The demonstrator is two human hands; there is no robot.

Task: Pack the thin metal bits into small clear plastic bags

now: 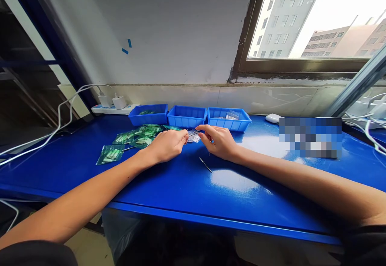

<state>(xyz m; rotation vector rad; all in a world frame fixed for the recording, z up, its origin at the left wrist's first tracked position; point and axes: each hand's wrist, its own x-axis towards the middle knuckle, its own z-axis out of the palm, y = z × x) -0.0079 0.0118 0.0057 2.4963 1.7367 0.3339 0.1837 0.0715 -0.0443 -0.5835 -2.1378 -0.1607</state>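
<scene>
My left hand (172,144) is closed in a pinch beside the clear plastic bags (194,136). Whatever lies between its fingertips is too small to make out. Facing it, my right hand (221,142) has its thumb and index finger apart, with nothing plain between them. A thin dark pen-like rod (205,164) with a pale tip lies on the blue table (169,181) just below the hands. Green bags of pale pieces (144,135) are heaped left of my left hand, with one such bag (110,154) nearer to me. Another thin rod (128,148) shows beside them.
Three blue bins stand along the back: the left bin (148,119) holds green bags, the middle bin (187,122) is beside it, and the right bin (227,126) holds clear bags. A power strip (114,108) with cables and a white case (273,118) flank them.
</scene>
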